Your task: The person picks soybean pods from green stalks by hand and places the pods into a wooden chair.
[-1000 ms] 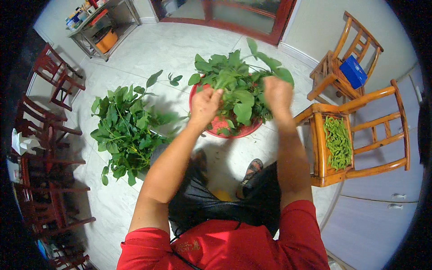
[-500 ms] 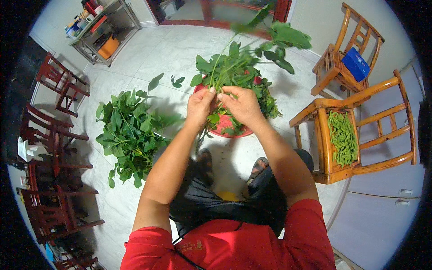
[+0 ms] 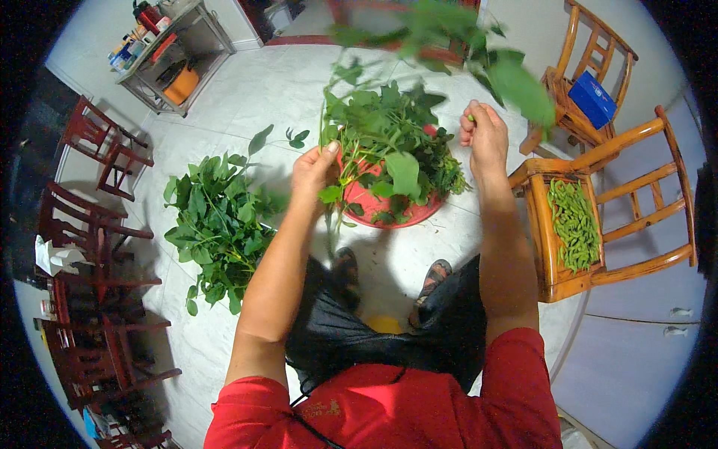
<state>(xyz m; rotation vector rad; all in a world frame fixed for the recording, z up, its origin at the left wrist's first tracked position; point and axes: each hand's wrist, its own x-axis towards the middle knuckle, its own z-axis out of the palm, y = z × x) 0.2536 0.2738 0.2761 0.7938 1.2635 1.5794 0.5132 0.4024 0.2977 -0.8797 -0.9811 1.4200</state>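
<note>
Away goes your right hand, swung up and out to the right from where it met your left hand half a second ago, while your left has slipped only a touch leftward, and the leafy tops above have swept into a green blur! Your left thumb and fingers are pinched closed on a leafy soybean stalk, just over the left side of the red plastic basket, with stems and leaves poking out above and below your grip. Your right fingers are curled in tight, a small green piece peeking out at the thumb, too little to name for sure; that hand hangs clear of the basket's right side, below one big blurred leaf, and which stem that leaf belongs to you can't tell from here. Beneath, more cut greenery heaps over the basket, leaving a patch of red showing at the near side. Over to your left, a bushy pile of soybean plants sits well apart from the basket, and on your right a heap of green soybean pods covers the seat of the near wooden chair. Behind that, a blue box sits on the second wooden chair, and down below, your sandalled feet stand apart on the pale tiled floor
</note>
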